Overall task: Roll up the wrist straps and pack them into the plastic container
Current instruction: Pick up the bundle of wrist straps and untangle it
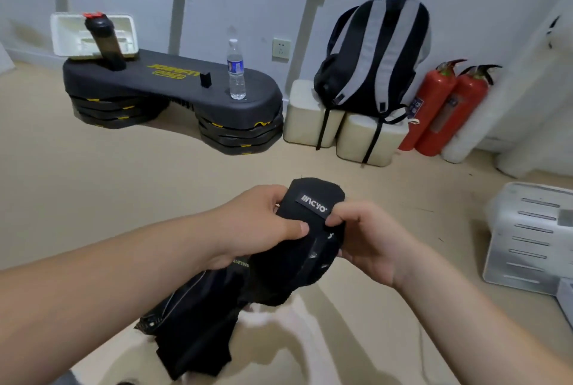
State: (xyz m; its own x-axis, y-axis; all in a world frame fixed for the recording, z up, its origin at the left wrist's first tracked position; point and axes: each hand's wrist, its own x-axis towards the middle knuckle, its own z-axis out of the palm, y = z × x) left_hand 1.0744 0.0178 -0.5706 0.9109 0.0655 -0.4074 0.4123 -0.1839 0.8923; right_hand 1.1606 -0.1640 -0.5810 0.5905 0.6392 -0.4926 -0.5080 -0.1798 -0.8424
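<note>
A black wrist strap (310, 217) with a white-lettered label is held in front of me above the floor, its top part curled over. My left hand (263, 223) grips its left side with the thumb on the front. My right hand (369, 235) pinches its right edge beside the label. The strap's loose black length (198, 322) hangs down below both hands. At the right edge stands a white plastic container (527, 238) with slotted sides; its inside is hidden.
A black step platform (173, 86) stands at the back, carrying a water bottle (236, 71) and a dark shaker bottle (107, 43). A striped backpack (375, 52) rests on white blocks (313, 117). Two red fire extinguishers (446, 108) lean at the wall. Beige floor (124, 183) surrounds me.
</note>
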